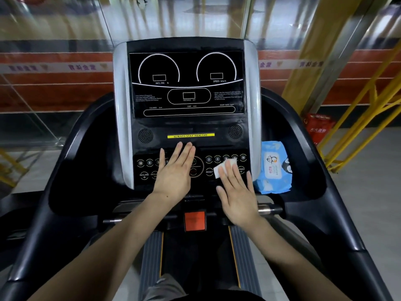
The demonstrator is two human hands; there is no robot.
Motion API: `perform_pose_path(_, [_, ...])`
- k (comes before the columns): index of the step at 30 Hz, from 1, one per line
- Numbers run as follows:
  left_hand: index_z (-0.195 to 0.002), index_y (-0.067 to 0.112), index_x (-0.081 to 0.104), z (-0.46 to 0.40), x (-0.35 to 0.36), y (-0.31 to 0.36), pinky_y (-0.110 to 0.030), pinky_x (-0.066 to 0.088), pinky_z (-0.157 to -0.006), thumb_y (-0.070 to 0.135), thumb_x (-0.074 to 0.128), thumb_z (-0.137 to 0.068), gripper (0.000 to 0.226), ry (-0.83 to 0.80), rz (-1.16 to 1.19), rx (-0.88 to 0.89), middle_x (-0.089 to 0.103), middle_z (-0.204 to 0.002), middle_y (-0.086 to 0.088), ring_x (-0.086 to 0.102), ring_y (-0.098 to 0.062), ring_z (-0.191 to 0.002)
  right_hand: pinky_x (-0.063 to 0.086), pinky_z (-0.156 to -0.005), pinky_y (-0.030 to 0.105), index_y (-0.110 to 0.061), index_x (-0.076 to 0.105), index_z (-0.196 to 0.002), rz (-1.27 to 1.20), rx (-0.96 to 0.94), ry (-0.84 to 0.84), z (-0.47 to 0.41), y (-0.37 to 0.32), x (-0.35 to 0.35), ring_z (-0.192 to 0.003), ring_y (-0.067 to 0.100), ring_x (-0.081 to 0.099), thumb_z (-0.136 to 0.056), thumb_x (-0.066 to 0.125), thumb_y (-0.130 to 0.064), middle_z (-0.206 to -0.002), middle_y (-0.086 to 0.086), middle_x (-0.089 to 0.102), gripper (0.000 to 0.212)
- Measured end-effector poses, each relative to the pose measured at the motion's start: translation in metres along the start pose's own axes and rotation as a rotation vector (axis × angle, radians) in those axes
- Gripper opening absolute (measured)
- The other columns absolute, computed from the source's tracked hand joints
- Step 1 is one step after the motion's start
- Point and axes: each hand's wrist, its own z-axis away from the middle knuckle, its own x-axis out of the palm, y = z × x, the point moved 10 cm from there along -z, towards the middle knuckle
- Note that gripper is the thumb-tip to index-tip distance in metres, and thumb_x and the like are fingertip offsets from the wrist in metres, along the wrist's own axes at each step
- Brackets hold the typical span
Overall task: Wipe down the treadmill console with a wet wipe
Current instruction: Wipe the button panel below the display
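Step in hand, as judged: wiping the button panel of the treadmill console (186, 127), right half.

Right hand (237, 198): flat, fingers spread and extended, pressing a folded white wet wipe (224, 169) against the lower panel. The wipe lies under the fingertips, between the RESET button (209, 171) and the SPEED + button (241, 169), just below the row of numbered speed keys. No grip closed on it; the wipe is pinned by flat pressure only, hand released rather than clenched.

Left hand (175, 170): also flat and released, holding nothing. It rests on the centre-left of the panel, covering part of the incline keys and the edge of the round start/stop cluster.

Wipe packet (273, 168): blue, lying in the right-hand recess just beside the console, flap side up.

Notes on doing the step well (judgement):
- Keep the pads flat so the wipe stays spread; a bunched wipe would skip the recesses around the round keys.
- Light pressure suffices; hard presses over the keys could trigger them if the machine is powered. The display (186, 83) appears dark.
- Work in overlapping passes from the key row downward, then across.
- The left hand would have to lift clear before its area can be wiped.
- Upper display, speaker grilles and silver side trims show no sign either way of having been wiped; cannot tell.
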Motion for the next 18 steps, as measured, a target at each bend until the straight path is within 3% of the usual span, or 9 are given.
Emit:
perform_pose_path(4, [-0.165,0.018,-0.002,0.000,0.001,0.001,-0.060,-0.006,-0.128,0.015,0.043,-0.100,0.079,-0.016,-0.016,-0.004,-0.008,-0.175,0.006,-0.014,-0.019,-0.160,0.002,-0.131,0.056,-0.032,0.003,-0.169,0.033,-0.053,-0.061,0.028,0.004,0.019,-0.162,0.009,-0.013,-0.112,0.011,-0.051,-0.177,-0.012,-0.009,0.061])
perform_pose_path(7, [-0.165,0.017,-0.001,0.000,0.001,0.001,-0.060,-0.004,-0.128,0.014,0.043,-0.100,0.079,-0.008,-0.006,0.009,-0.006,-0.175,0.004,-0.014,-0.020,-0.160,-0.003,-0.132,0.053,-0.032,0.006,-0.169,0.066,-0.074,0.002,-0.008,-0.004,-0.002,-0.163,0.010,-0.007,-0.113,0.015,-0.052,-0.177,-0.010,-0.003,0.060])
perform_pose_path(11, [-0.166,0.017,0.004,0.000,-0.001,-0.001,-0.060,-0.003,-0.128,0.013,0.046,-0.099,0.079,0.019,-0.001,0.016,-0.001,-0.175,0.004,-0.009,-0.019,-0.161,-0.010,-0.132,0.048,-0.030,0.004,-0.169,0.045,-0.038,0.033,-0.042,-0.013,-0.017,-0.162,0.010,-0.013,-0.112,0.016,-0.054,-0.177,-0.009,-0.008,0.063])
perform_pose_path(18, [-0.166,0.019,-0.001,0.000,0.002,-0.002,-0.061,-0.005,-0.128,0.014,0.046,-0.099,0.081,0.008,0.001,0.026,-0.007,-0.174,0.006,-0.014,-0.018,-0.160,0.002,-0.131,0.054,-0.030,0.008,-0.169,0.094,-0.115,-0.044,0.013,-0.011,0.017,-0.163,0.010,-0.009,-0.112,0.018,-0.050,-0.177,-0.008,-0.003,0.061])
